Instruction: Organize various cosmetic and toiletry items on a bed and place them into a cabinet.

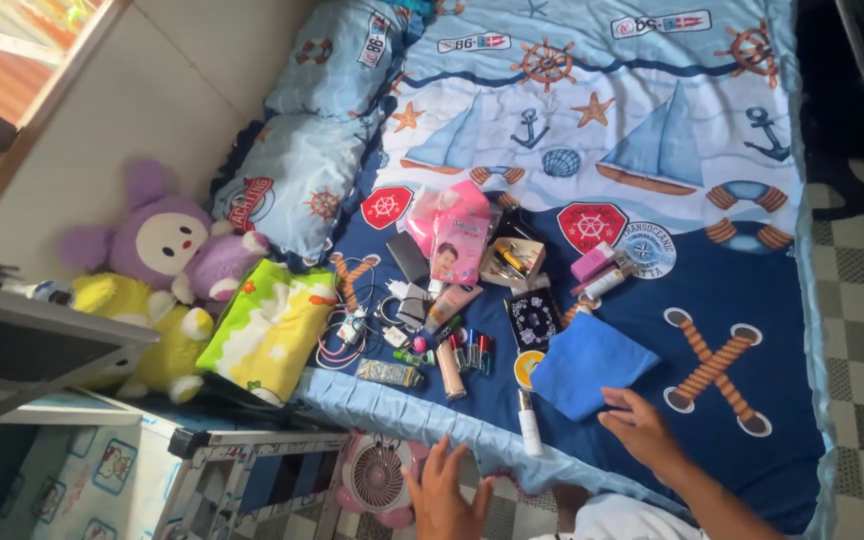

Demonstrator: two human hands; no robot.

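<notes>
Fingers (620, 405) of the right hand (642, 428) loosely extended, slightly apart, tips resting on the near corner of the blue folded cloth (592, 365), nothing pinched. Cloth just ahead of and to the left of those fingertips, flat on the nautical bedspread (752, 300), long axis running diagonally from near-left to far-right. Left hand (442, 495) lower, over the bed's near edge, fingers spread wide and empty, touching nothing clearly; nearest to it the pink fan (377, 475) on the floor and the white tube (529, 422) lying lengthwise toward the edge. Right hand plainly the nearer to the cloth. Farther out, a scatter of cosmetics: small lipsticks (467, 352), a dark patterned pouch (534, 320), an open small box (512, 262), a pink packet (457, 245), tangled cables (347, 335). At far left, a purple plush toy (167, 240) beside a yellow one (157, 340).
</notes>
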